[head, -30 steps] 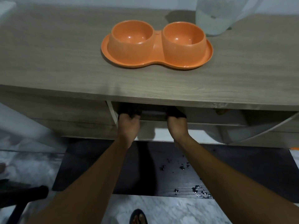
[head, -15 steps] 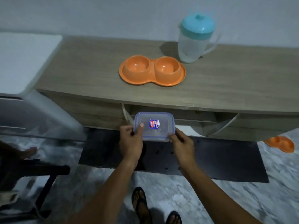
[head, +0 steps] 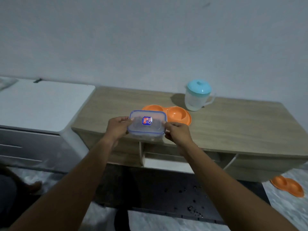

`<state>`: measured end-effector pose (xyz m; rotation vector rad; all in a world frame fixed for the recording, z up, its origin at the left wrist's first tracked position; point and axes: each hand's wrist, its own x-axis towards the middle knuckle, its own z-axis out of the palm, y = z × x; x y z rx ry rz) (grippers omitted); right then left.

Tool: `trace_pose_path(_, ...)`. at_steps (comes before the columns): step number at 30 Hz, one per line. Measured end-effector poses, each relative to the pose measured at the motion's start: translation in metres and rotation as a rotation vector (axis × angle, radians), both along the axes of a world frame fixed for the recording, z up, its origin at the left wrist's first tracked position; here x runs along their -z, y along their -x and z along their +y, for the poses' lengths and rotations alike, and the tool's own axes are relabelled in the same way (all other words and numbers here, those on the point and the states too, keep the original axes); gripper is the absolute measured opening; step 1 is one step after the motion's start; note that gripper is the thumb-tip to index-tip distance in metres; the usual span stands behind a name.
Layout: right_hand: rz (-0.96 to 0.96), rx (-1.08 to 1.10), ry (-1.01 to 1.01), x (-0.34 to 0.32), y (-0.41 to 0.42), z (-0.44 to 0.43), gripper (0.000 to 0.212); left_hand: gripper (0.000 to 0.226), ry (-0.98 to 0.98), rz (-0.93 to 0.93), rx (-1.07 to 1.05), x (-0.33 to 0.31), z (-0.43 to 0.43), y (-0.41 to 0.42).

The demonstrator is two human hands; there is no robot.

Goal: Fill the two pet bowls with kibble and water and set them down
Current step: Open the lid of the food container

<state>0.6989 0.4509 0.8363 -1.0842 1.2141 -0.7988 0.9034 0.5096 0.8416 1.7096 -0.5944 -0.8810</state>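
I see both hands raised in front of the desk (head: 233, 127), holding one clear plastic box (head: 146, 130) between them. The left hand (head: 117, 126) grips the box's left end, with the thumb on top of the lid near the corner and the fingers curled underneath. The right hand (head: 177, 132) grips the right end, with its fingers bent round the side wall and the edge of the lid. The lid is blue-rimmed, sits on the box and carries a small blue and red sticker (head: 147, 120) near its middle. Something darkish shows through the plastic, but I cannot tell what it is in this light. The box is held roughly level above the desk's front edge, clear of the surface. It hides part of the left cup of the orange double bowl (head: 178, 115). That bowl stands on the desk just behind the box, and its right cup shows a bare orange bottom. A pale jug (head: 196, 99) with a turquoise lid stands upright on the desk just behind and right of the bowl, its handle turned right. A white cabinet (head: 41, 104) abuts the desk's left end. A dark mat (head: 158, 194) lies on the floor below the desk, with small dark bits (head: 193, 210) scattered on its right part. A second orange dish (head: 287, 188) lies on the floor at the far right, beside the mat.
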Motion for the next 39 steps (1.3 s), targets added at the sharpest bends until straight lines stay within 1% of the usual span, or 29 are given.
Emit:
trace_pose_path(3,-0.027,0.013,-0.096,0.005,-0.050,-0.026,0.016,0.015,-0.022,0.112,0.087,0.003,-0.023,-0.055)
trace_pose_path(6,-0.069,0.037,-0.231,0.012,-0.104,-0.057,0.014,0.015,-0.082,0.222,0.179,0.011,-0.052,-0.116)
trace_pose_path(11,0.005,0.079,-0.341,0.025,-0.188,-0.112,0.024,0.019,-0.130,0.410,0.226,0.044,-0.117,-0.204)
trace_pose_path(13,0.024,0.071,-0.365,0.022,-0.200,-0.130,0.024,0.013,-0.173,0.470,0.267,0.055,-0.139,-0.223)
trace_pose_path(16,0.003,0.106,-0.395,0.029,-0.215,-0.160,0.017,0.014,-0.220,0.497,0.357,0.064,-0.171,-0.242)
trace_pose_path(19,-0.021,0.138,-0.436,0.034,-0.223,-0.181,0.011,0.016,-0.231,0.487,0.397,0.067,-0.193,-0.249)
trace_pose_path(22,-0.014,0.167,-0.449,0.040,-0.231,-0.195,0.017,0.017,-0.247,0.482,0.411,0.073,-0.206,-0.254)
trace_pose_path(24,0.043,0.247,-0.389,0.051,-0.236,-0.202,0.024,0.014,-0.230,0.468,0.414,0.076,-0.212,-0.256)
trace_pose_path(27,0.147,0.295,-0.290,0.064,-0.239,-0.209,0.019,0.014,-0.180,0.359,0.348,0.081,-0.220,-0.258)
trace_pose_path(29,0.187,0.295,-0.246,0.070,-0.239,-0.210,0.016,0.015,-0.195,0.235,0.320,0.080,-0.223,-0.259)
trace_pose_path(30,0.240,0.315,-0.200,0.071,-0.241,-0.208,0.017,0.015,-0.206,0.151,0.319,0.079,-0.224,-0.259)
trace_pose_path(32,0.393,0.384,-0.083,0.071,-0.248,-0.194,0.024,0.032,-0.245,-0.077,0.314,0.074,-0.227,-0.260)
trace_pose_path(33,0.426,0.443,-0.054,0.069,-0.253,-0.183,0.033,0.043,-0.248,-0.183,0.327,0.072,-0.230,-0.260)
trace_pose_path(34,0.394,0.499,-0.058,0.067,-0.260,-0.169,0.041,0.048,-0.225,-0.253,0.355,0.070,-0.234,-0.261)
trace_pose_path(35,0.318,0.543,-0.080,0.069,-0.267,-0.156,0.047,0.046,-0.202,-0.277,0.394,0.067,-0.239,-0.260)
trace_pose_path(36,0.231,0.555,-0.131,0.074,-0.275,-0.145,0.049,0.038,-0.180,-0.277,0.448,0.064,-0.244,-0.258)
trace_pose_path(38,0.023,0.499,-0.259,0.087,-0.287,-0.130,0.043,0.019,-0.196,-0.327,0.592,0.063,-0.257,-0.254)
trace_pose_path(39,-0.090,0.464,-0.316,0.090,-0.291,-0.124,0.039,0.026,-0.226,-0.369,0.676,0.062,-0.263,-0.251)
